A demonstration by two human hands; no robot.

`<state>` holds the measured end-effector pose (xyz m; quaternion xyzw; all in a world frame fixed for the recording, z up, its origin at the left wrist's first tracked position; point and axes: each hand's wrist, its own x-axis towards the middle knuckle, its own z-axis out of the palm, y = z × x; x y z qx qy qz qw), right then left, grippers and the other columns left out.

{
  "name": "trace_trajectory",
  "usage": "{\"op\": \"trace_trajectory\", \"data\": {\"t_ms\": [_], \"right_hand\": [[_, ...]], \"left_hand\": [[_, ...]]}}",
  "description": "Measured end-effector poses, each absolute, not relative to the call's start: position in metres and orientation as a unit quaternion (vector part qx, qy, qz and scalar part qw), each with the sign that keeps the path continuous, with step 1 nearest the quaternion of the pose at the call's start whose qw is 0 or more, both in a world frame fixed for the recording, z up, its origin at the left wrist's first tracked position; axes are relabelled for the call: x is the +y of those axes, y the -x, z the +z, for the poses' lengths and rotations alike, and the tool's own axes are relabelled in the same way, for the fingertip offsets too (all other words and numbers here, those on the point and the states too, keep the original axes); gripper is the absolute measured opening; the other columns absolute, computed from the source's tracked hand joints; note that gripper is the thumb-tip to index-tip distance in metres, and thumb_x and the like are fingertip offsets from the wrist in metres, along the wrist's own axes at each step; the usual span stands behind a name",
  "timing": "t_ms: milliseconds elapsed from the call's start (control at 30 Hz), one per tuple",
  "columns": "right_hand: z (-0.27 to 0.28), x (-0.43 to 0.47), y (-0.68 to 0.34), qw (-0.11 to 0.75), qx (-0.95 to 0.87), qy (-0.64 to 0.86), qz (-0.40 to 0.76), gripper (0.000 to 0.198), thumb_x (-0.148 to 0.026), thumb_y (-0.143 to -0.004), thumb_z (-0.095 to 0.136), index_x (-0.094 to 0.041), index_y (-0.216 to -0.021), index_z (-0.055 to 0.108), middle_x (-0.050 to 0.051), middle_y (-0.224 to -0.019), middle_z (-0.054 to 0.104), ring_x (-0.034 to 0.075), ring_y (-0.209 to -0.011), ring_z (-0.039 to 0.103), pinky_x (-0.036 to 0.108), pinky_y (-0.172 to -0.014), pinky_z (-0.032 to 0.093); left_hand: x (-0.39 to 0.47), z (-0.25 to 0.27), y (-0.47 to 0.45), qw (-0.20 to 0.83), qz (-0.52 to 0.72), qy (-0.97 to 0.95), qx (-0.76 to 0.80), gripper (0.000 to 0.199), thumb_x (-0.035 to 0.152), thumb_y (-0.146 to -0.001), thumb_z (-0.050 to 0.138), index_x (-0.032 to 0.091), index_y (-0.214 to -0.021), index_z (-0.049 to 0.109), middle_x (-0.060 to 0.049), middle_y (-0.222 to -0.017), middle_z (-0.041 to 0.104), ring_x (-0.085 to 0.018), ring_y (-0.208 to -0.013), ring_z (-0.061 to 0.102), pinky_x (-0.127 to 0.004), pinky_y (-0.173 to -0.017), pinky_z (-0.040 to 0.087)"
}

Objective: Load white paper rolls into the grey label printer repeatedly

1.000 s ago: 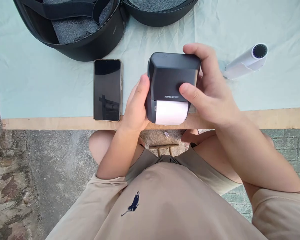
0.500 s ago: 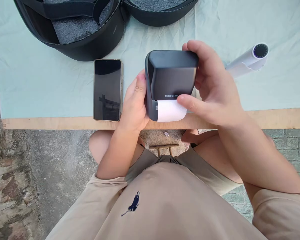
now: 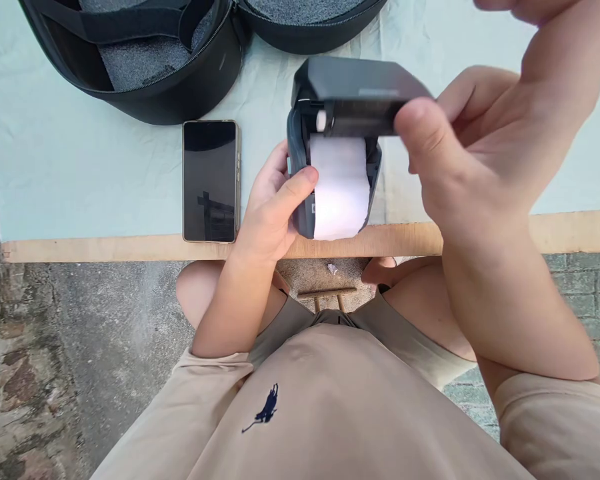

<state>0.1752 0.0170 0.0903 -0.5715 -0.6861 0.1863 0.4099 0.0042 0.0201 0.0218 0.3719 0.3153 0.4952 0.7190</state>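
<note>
A dark label printer (image 3: 300,143) is held above the table's front edge, its lid (image 3: 365,80) swung up. Inside it lies white label paper (image 3: 339,193), whose loose end hangs over the front. My left hand (image 3: 275,210) grips the printer's left side, thumb on the rim beside the paper. My right hand (image 3: 485,147) has its thumb and a finger closed on the right end of the raised lid. The lid is partly blurred by motion.
A phone (image 3: 210,180) lies left of my left hand. Behind stands an unzipped black case (image 3: 180,97) with grey foam inside. A pale cloth (image 3: 105,167) covers the table, whose bare wooden edge (image 3: 95,249) faces me.
The printer's lid has been lifted from closed to open by my right hand, uncovering the label paper inside. My left thumb has moved onto the rim. The white cylinder at the right is now hidden.
</note>
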Motion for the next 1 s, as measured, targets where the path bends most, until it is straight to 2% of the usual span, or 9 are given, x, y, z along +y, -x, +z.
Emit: {"op": "trace_trajectory", "data": {"t_ms": [100, 200, 300, 367, 467, 633, 767, 867, 1000], "right_hand": [[0.092, 0.022, -0.172, 0.445, -0.664, 0.560, 0.219, 0.024, -0.034, -0.090, 0.051, -0.027, -0.106, 0.035, -0.001, -0.123, 0.045, 0.000, -0.065, 0.058, 0.017, -0.049, 0.048], [0.088, 0.028, -0.174, 0.494, -0.662, 0.519, 0.219, 0.021, -0.034, -0.089, 0.052, -0.027, -0.102, 0.037, 0.000, -0.115, 0.048, 0.006, -0.079, 0.066, 0.017, -0.044, 0.047], [0.084, 0.029, -0.176, 0.482, -0.682, 0.501, 0.227, 0.011, -0.029, -0.088, 0.053, -0.024, -0.091, 0.045, 0.000, -0.100, 0.053, 0.012, -0.091, 0.066, 0.019, -0.044, 0.045], [0.082, 0.027, -0.176, 0.430, -0.721, 0.498, 0.219, 0.004, -0.022, -0.084, 0.055, -0.021, -0.086, 0.051, 0.000, -0.091, 0.058, 0.011, -0.081, 0.063, 0.021, -0.047, 0.044], [0.080, 0.024, -0.176, 0.302, -0.801, 0.501, 0.127, 0.008, -0.020, -0.078, 0.059, -0.021, -0.085, 0.059, -0.002, -0.076, 0.062, 0.009, -0.061, 0.053, 0.026, -0.051, 0.038], [0.082, 0.022, -0.177, 0.143, -0.819, 0.550, 0.080, 0.024, -0.025, -0.074, 0.059, -0.026, -0.098, 0.060, -0.001, -0.079, 0.066, 0.014, -0.059, 0.054, 0.029, -0.051, 0.034], [0.083, 0.024, -0.177, 0.075, -0.824, 0.558, 0.068, 0.031, -0.032, -0.075, 0.059, -0.030, -0.106, 0.059, 0.000, -0.069, 0.063, 0.016, -0.053, 0.048, 0.030, -0.046, 0.028], [0.085, 0.023, -0.177, 0.093, -0.808, 0.572, 0.107, 0.032, -0.034, -0.071, 0.061, -0.029, -0.103, 0.059, 0.000, -0.076, 0.066, 0.016, -0.054, 0.049, 0.032, -0.049, 0.034], [0.096, 0.017, -0.184, 0.217, -0.777, 0.554, 0.205, 0.037, -0.030, -0.067, 0.067, -0.028, -0.102, 0.059, -0.002, -0.093, 0.066, 0.011, -0.060, 0.055, 0.028, -0.049, 0.037]], "left_hand": [[0.019, 0.022, -0.003, 0.723, 0.485, -0.375, 0.318, 0.023, 0.038, -0.086, 0.056, 0.025, -0.105, 0.059, -0.001, -0.097, 0.069, -0.023, -0.125, 0.054, -0.033, -0.098, 0.052], [0.018, 0.025, -0.002, 0.731, 0.493, -0.361, 0.304, 0.022, 0.033, -0.089, 0.050, 0.024, -0.108, 0.059, 0.001, -0.093, 0.069, -0.020, -0.121, 0.058, -0.032, -0.096, 0.054], [0.017, 0.027, -0.003, 0.727, 0.494, -0.370, 0.303, 0.023, 0.034, -0.091, 0.049, 0.022, -0.108, 0.060, 0.000, -0.093, 0.069, -0.020, -0.121, 0.058, -0.032, -0.097, 0.053], [0.017, 0.028, -0.004, 0.728, 0.489, -0.375, 0.300, 0.027, 0.038, -0.091, 0.049, 0.022, -0.110, 0.059, -0.001, -0.098, 0.068, -0.020, -0.123, 0.056, -0.032, -0.098, 0.052], [0.016, 0.028, -0.005, 0.734, 0.477, -0.380, 0.298, 0.033, 0.044, -0.090, 0.047, 0.022, -0.112, 0.057, -0.002, -0.103, 0.065, -0.021, -0.122, 0.056, -0.032, -0.096, 0.052], [0.015, 0.028, -0.004, 0.729, 0.444, -0.404, 0.328, 0.032, 0.046, -0.085, 0.055, 0.024, -0.107, 0.057, -0.004, -0.097, 0.064, -0.021, -0.101, 0.064, -0.030, -0.079, 0.055], [0.016, 0.026, -0.004, 0.709, 0.438, -0.445, 0.327, 0.038, 0.052, -0.082, 0.055, 0.025, -0.109, 0.058, -0.003, -0.107, 0.063, -0.020, -0.109, 0.060, -0.029, -0.088, 0.053], [0.015, 0.025, -0.005, 0.708, 0.453, -0.430, 0.328, 0.043, 0.055, -0.083, 0.053, 0.025, -0.113, 0.057, -0.002, -0.111, 0.062, -0.021, -0.114, 0.060, -0.029, -0.089, 0.053], [0.015, 0.023, -0.006, 0.732, 0.459, -0.391, 0.317, 0.039, 0.049, -0.083, 0.057, 0.028, -0.115, 0.056, -0.002, -0.110, 0.066, -0.024, -0.115, 0.061, -0.031, -0.083, 0.056]]}}
